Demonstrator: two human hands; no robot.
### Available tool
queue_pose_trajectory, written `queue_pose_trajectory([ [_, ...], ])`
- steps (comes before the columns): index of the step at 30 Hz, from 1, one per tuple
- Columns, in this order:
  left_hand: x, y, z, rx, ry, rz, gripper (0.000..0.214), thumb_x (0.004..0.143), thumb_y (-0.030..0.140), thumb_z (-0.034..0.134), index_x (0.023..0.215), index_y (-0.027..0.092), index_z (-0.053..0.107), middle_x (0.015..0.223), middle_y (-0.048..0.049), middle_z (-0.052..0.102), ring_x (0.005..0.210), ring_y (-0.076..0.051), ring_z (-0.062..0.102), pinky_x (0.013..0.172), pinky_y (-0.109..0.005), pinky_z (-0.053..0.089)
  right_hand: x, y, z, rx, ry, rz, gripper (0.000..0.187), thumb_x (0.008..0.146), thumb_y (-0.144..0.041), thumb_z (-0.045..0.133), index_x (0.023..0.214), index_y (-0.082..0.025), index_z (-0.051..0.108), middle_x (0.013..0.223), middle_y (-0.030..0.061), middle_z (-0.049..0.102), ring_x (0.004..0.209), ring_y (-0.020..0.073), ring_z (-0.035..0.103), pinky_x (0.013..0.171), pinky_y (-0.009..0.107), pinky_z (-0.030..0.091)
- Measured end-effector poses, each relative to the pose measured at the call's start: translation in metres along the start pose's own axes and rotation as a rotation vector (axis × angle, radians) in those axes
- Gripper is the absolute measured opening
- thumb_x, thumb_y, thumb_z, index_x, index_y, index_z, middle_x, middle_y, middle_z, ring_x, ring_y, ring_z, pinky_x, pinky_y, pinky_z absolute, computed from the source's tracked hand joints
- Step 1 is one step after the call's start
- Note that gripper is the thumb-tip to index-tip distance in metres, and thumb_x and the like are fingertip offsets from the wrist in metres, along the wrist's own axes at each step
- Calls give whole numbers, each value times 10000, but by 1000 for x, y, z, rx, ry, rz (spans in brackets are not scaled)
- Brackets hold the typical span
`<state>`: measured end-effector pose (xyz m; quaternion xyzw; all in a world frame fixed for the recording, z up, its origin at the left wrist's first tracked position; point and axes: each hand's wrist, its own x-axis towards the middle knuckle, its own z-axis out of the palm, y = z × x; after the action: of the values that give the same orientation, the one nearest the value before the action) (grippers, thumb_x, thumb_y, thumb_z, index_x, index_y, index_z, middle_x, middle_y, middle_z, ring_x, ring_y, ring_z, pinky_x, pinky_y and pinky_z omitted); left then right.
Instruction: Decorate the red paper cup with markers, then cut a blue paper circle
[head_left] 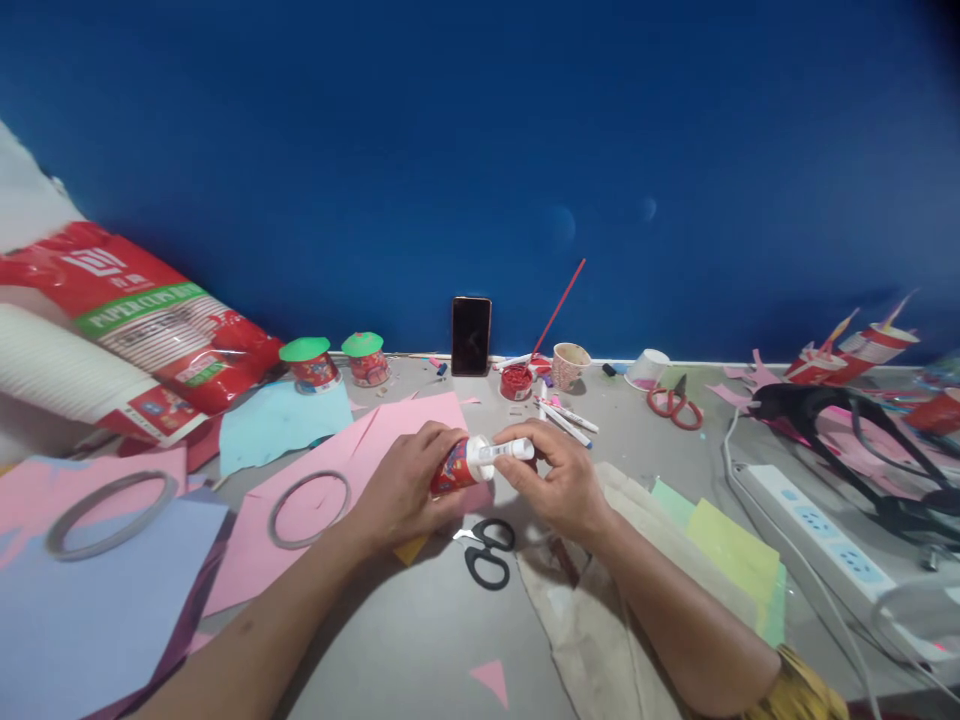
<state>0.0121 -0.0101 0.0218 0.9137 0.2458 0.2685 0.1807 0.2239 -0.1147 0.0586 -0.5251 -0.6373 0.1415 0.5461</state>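
Note:
My left hand (pixel 412 485) is wrapped around a red printed paper cup (pixel 450 468), held on its side with its white end to the right. Between the fingers of my right hand (pixel 559 475) is a small white tube (pixel 514 450), its tip against or very close to that white end. Whether it holds glue I cannot tell. Just below both hands, black-handled scissors (pixel 489 553) lie on the grey table. A pink sheet (pixel 330 540) with a grey ring (pixel 309 510) on it is beside my left forearm.
Two red cups with green tops, one of them a left cup (pixel 311 368), stand near the wall. A phone (pixel 471 338) leans there. Markers (pixel 566 420), red-handled scissors (pixel 675 405) and a power strip (pixel 814 530) lie rightward. A paper-cup bag (pixel 150 310) is at left.

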Motion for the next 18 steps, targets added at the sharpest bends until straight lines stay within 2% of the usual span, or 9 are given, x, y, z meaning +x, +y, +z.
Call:
queue_pose_trajectory([
  [3, -1, 1, 2, 24, -3, 23, 517, 964, 583, 811, 1328, 247, 662, 1237, -104, 743, 1127, -338, 738, 940, -474, 554, 0, -1, 0, -3, 2, -4, 110, 910, -304, 742, 940, -244, 830, 852, 43, 791, 640, 175, 598, 662, 313, 503],
  [7, -3, 0, 3, 79, 5, 80, 511, 969, 563, 811, 1351, 256, 664, 1260, -119, 748, 1153, -350, 731, 979, -489, 540, 1, -1, -1, -13, 31, 27, 101, 904, -309, 738, 924, -244, 813, 854, 36, 790, 637, 169, 589, 660, 306, 493],
  [11, -4, 1, 2, 111, 10, 138, 478, 979, 494, 784, 1373, 246, 674, 1258, -136, 749, 1128, -356, 719, 988, -501, 541, 3, 1, -3, -10, 76, 91, 121, 895, -343, 733, 882, -235, 786, 793, 19, 751, 593, 154, 539, 611, 295, 450],
  [15, -5, 4, 0, 84, 28, 141, 497, 956, 464, 769, 1389, 241, 674, 1262, -139, 740, 1122, -360, 709, 1003, -510, 552, 7, 6, -7, -13, 126, 175, 177, 909, -385, 700, 837, -232, 753, 719, -4, 689, 566, 145, 492, 578, 293, 394],
  [18, -6, 6, 2, 55, 85, 134, 510, 909, 326, 752, 1401, 235, 654, 1293, -139, 728, 1156, -359, 705, 1022, -508, 562, 9, 12, -11, -27, 130, 236, 237, 909, -438, 683, 799, -231, 723, 660, -21, 630, 563, 144, 472, 564, 293, 353],
])
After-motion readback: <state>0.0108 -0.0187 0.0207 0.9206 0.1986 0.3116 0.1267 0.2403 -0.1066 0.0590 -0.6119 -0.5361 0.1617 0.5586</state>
